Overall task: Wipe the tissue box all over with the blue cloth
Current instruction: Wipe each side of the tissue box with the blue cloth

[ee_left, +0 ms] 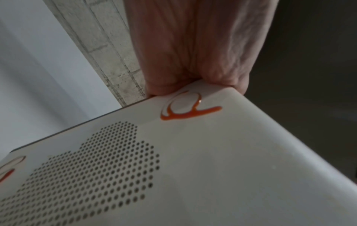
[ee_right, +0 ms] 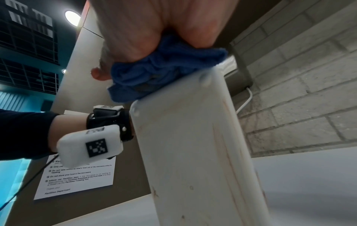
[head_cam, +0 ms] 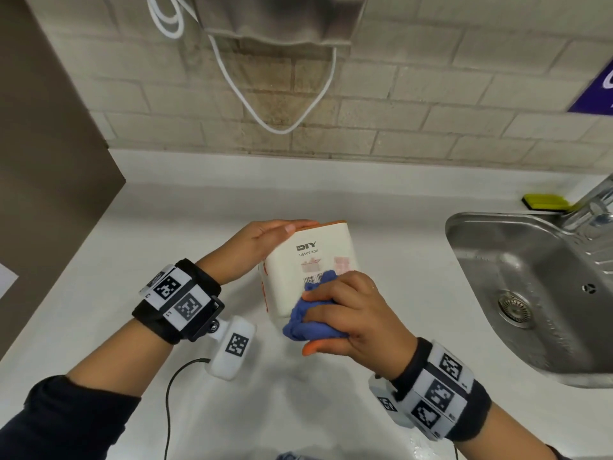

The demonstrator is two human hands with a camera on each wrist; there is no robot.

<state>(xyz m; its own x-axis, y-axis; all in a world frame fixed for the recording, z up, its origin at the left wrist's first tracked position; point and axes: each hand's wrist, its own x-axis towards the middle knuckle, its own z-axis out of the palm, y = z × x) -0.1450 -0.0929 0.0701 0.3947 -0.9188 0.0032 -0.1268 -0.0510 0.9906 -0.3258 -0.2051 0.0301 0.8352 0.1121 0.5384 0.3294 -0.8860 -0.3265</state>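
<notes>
The white tissue box (head_cam: 311, 260), labelled "DIY TISSUE BOX" and trimmed in orange, is held tilted above the counter. My left hand (head_cam: 265, 240) grips its far upper end, fingers (ee_left: 193, 53) curled over the edge. The left wrist view shows the box's perforated side (ee_left: 212, 160) with an orange smear (ee_left: 185, 113) near my fingertips. My right hand (head_cam: 351, 313) grips the bunched blue cloth (head_cam: 308, 323) and presses it on the labelled face beside the barcode. From the right wrist view the cloth (ee_right: 164, 71) sits on the box's upper corner (ee_right: 193, 152).
A white counter (head_cam: 199, 210) runs under my hands to a brick wall. At the right there is a steel sink (head_cam: 497, 234) with a tap (head_cam: 593, 204) and a yellow-green sponge (head_cam: 544, 201). A brown panel (head_cam: 49, 161) bounds the left. A white cable (head_cam: 282, 127) hangs from above.
</notes>
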